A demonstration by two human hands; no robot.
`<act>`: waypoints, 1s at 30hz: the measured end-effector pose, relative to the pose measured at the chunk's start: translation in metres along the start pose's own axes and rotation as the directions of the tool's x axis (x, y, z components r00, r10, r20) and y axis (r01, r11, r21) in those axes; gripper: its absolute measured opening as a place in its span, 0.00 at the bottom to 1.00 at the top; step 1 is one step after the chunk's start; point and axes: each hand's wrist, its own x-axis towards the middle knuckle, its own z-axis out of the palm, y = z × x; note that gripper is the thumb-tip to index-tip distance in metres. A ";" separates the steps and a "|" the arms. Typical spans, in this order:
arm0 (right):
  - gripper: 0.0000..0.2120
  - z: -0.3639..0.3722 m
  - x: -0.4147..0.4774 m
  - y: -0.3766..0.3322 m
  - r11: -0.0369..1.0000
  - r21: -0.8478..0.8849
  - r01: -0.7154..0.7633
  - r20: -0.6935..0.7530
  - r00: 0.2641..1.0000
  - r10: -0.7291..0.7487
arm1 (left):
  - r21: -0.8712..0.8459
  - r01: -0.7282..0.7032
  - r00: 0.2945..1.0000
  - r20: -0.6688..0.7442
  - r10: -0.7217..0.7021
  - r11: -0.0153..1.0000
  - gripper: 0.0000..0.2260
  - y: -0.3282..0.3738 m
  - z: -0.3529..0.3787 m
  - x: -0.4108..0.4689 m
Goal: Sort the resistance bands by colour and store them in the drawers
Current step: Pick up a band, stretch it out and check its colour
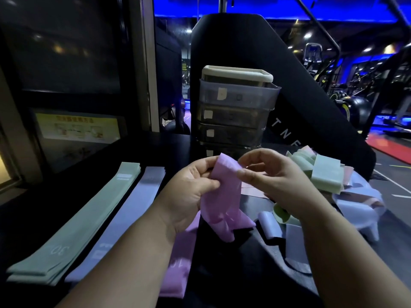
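Nearest me, two bare forearms reach over the dark worktop (pixel 155 150). Between them, in front of the drawers (pixel 235 112), hangs a pink band (pixel 222 201). I'd judge it limp, light and slightly tacky, best held by its top edge. The left hand (pixel 189 192) grips it with the thumb across, and the right hand (pixel 273 174) pinches the top corner.

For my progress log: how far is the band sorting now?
Done: green stack and blue stack lie flat, sorted. In hand: left hand and right hand hold a pink band. Left: the mixed pile on the right; storing in the drawer unit.
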 end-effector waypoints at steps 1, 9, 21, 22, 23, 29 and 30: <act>0.18 0.001 0.001 0.003 1.000 -0.019 -0.005 0.001 1.000 0.005 | 0.015 -0.004 1.000 -0.014 0.004 1.000 0.21 0.000 0.001 0.000; 0.08 0.001 0.004 0.008 0.992 -0.074 -0.101 -0.057 0.994 0.097 | 0.084 -0.038 0.998 -0.043 0.041 0.996 0.22 0.001 0.003 -0.003; 0.06 0.010 0.005 -0.001 0.952 0.300 -0.066 -0.025 0.997 0.077 | 0.363 -0.089 0.979 -0.138 0.148 0.928 0.20 -0.006 0.004 -0.002; 0.07 0.010 0.004 -0.003 0.941 0.334 -0.060 -0.028 0.997 0.073 | 0.360 -0.072 0.984 -0.127 0.125 0.930 0.22 -0.005 0.005 -0.002; 0.07 0.010 0.004 -0.004 0.930 0.365 -0.051 -0.031 0.997 0.067 | 0.342 -0.055 0.990 -0.101 0.095 0.938 0.23 -0.004 0.006 -0.002; 0.05 0.004 0.005 -0.008 0.888 0.459 0.033 -0.146 0.989 0.038 | 0.374 -0.001 0.994 0.103 -0.040 0.927 0.05 -0.001 0.013 -0.010; 0.07 0.001 0.005 -0.008 0.895 0.445 0.044 -0.188 0.981 0.045 | 0.375 0.008 0.991 0.118 -0.056 0.927 0.03 -0.001 0.013 -0.011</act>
